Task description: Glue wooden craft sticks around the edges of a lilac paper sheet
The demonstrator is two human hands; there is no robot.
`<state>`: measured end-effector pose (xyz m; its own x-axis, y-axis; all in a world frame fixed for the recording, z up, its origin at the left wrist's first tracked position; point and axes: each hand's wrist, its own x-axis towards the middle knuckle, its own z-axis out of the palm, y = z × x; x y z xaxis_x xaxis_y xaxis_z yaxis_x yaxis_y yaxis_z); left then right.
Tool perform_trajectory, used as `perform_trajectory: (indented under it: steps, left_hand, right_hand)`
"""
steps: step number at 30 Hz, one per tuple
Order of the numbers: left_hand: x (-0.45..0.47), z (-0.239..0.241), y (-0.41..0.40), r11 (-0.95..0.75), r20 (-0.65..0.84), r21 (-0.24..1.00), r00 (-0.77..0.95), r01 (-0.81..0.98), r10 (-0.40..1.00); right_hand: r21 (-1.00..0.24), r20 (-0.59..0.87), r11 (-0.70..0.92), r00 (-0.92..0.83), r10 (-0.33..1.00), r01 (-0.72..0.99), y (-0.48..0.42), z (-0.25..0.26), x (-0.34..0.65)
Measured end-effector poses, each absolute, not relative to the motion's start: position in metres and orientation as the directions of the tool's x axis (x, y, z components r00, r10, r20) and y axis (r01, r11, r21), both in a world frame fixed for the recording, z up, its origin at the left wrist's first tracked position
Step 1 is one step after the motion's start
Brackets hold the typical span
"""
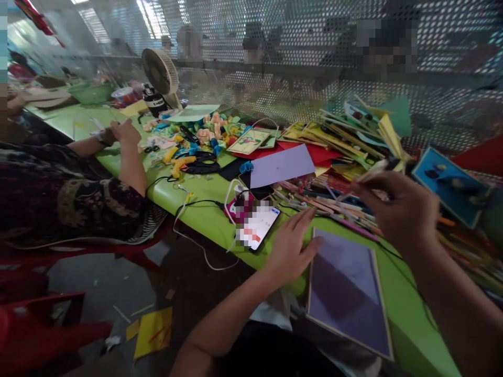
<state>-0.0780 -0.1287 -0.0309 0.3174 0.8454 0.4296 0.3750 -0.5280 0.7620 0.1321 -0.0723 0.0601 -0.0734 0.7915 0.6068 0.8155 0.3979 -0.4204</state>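
Observation:
A purple board (349, 293) with a pale border lies in front of me, partly in shadow, overhanging the table's near edge. My left hand (291, 243) rests by its upper left corner, fingers stretched out and the thumb over the corner. Above the heap of thin paper strips (302, 196), my right hand (401, 209) is raised with its fingertips pinched together. Whatever is between those fingertips, if anything, I cannot make out. A smartphone (263, 228) with a lit screen lies just left of my left hand. Beyond it sits a lilac card (283, 166).
Stacked cards (346, 136) and a blue picture card (451, 183) crowd the right. Yellow glue gun (183, 165), crafted flowers (212, 128) and a fan (160, 70) stand farther left. A co-worker's hands (126, 131) are over the table. Cables (206, 256) hang off the edge.

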Motion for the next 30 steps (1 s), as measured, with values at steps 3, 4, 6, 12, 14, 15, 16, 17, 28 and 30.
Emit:
perform_trajectory:
  steps: [3,4,6,12,14,15,16,17,28,30]
  left_hand:
    - [-0.064,-0.017,-0.123,-0.571,0.479,0.739,0.317,0.359,0.819]
    - [-0.059,-0.014,-0.124,-0.570,0.477,0.744,0.320,0.349,0.819]
    - [-0.050,-0.009,-0.127,-0.537,0.418,0.778,0.370,0.326,0.830]
    - [-0.039,-0.014,-0.147,-0.407,0.261,0.867,0.433,0.287,0.863]
    - [-0.038,-0.017,-0.152,-0.377,0.249,0.891,0.424,0.251,0.871]
    - [-0.038,-0.019,-0.154,-0.365,0.250,0.903,0.412,0.228,0.876]
    - [-0.037,-0.020,-0.155,-0.356,0.257,0.912,0.393,0.204,0.883]
    - [-0.036,-0.021,-0.156,-0.351,0.267,0.918,0.370,0.182,0.890]
    - [-0.043,-0.020,-0.155,-0.225,0.204,0.974,0.311,0.035,0.928]
    - [-0.054,-0.019,-0.157,-0.194,0.144,0.974,0.344,0.117,0.928]
  right_hand:
    - [-0.675,0.546,0.361,0.105,0.831,0.644,-0.104,0.069,0.127]
    - [-0.747,0.486,0.340,0.122,0.865,0.571,-0.114,0.071,0.124]
    - [-0.833,0.397,0.291,0.142,0.907,0.471,-0.133,0.074,0.118]
    - [-0.872,0.378,0.265,0.220,0.900,0.412,-0.151,0.081,0.128]
    - [-0.883,0.369,0.252,0.255,0.894,0.396,-0.148,0.074,0.136]
    - [-0.887,0.360,0.242,0.261,0.896,0.394,-0.147,0.069,0.138]
    - [-0.891,0.353,0.237,0.262,0.898,0.388,-0.146,0.062,0.138]
    - [-0.893,0.354,0.241,0.265,0.897,0.380,-0.146,0.055,0.137]
    - [-0.927,0.290,0.276,0.018,0.957,0.254,-0.152,0.030,0.113]
    - [-0.945,0.279,0.259,0.083,0.957,0.198,-0.149,0.039,0.122]
